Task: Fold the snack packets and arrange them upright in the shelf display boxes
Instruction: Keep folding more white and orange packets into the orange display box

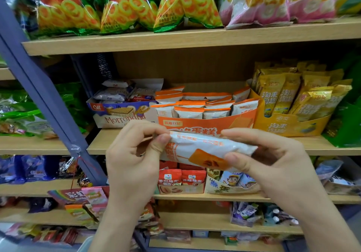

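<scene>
On the middle shelf [195,144], at the left, a white and purple wafer box [121,115] reads something like "Morrondna"; the lettering is soft, so that spelling is my best guess. My left hand [136,154] pinches the left end of a white and orange snack packet [207,148], thumb and fingers curled on its edge. The packet lies crosswise in the air between my hands, its long axis running left to right. The orange Chinese print on it is too creased to read.

Straight beyond it and just above sits the orange display box [205,123], where matching packets stand upright in rows. The large characters on the box front, partly hidden by the packet, end in 蛋糕. My right hand [273,162] clasps the packet's right end, thumb on the near face and fingers over the top. Both hands are about equally near the box, so I judge the packet must turn from level to upright before going in. Further right, a yellow display box [289,126] holds gold packets with Chinese lettering.
</scene>
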### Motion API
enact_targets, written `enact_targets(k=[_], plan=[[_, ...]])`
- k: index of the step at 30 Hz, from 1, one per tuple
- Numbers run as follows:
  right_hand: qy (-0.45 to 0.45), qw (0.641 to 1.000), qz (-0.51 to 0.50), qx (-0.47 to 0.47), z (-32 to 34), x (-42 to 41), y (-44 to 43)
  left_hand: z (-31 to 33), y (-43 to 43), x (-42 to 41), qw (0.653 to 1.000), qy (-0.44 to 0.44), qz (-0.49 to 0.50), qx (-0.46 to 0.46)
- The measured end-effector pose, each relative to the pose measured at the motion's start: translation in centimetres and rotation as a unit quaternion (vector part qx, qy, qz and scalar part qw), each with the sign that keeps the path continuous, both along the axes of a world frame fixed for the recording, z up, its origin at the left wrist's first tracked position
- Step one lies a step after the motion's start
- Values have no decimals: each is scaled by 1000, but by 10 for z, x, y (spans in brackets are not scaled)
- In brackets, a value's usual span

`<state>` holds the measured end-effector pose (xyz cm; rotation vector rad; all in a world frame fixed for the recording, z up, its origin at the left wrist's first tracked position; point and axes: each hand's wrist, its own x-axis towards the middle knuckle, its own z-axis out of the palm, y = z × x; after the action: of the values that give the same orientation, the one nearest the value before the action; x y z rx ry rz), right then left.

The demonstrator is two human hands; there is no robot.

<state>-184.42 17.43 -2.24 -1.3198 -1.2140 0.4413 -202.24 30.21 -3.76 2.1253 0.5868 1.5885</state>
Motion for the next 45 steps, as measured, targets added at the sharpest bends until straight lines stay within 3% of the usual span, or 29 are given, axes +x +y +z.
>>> enact_targets(k=[3, 7, 12, 18, 22, 26, 31, 41, 45], plan=[[104, 994, -4, 13, 3, -1, -1, -2, 1, -1, 999, 18, -14, -25], [135, 990, -28, 16, 0, -2, 1, 3, 0, 1, 989, 138, -5, 54], [114, 993, -28, 17, 0, -4, 2, 8, -5, 6, 969, 203, 13, 137], [84, 996, -22, 14, -1, -4, 4, 10, -9, 9, 970, 215, -43, 109], [74, 997, -15, 1, -4, -3, 7, 6, -10, 14, 978, 169, -35, 115], [115, 993, -2, 25, -2, 2, 9, 0, -9, 13, 993, 104, -33, 44], [71, 996, -30, 39, -8, 2, 11, -5, -22, 27, 987, 131, -60, 66], [27, 998, -17, 50, -13, 1, 9, -9, -29, 38, 991, 78, -64, 86], [-11, 998, 55, -15, -9, 5, 6, -17, -33, 44, 997, -4, -83, -2]])
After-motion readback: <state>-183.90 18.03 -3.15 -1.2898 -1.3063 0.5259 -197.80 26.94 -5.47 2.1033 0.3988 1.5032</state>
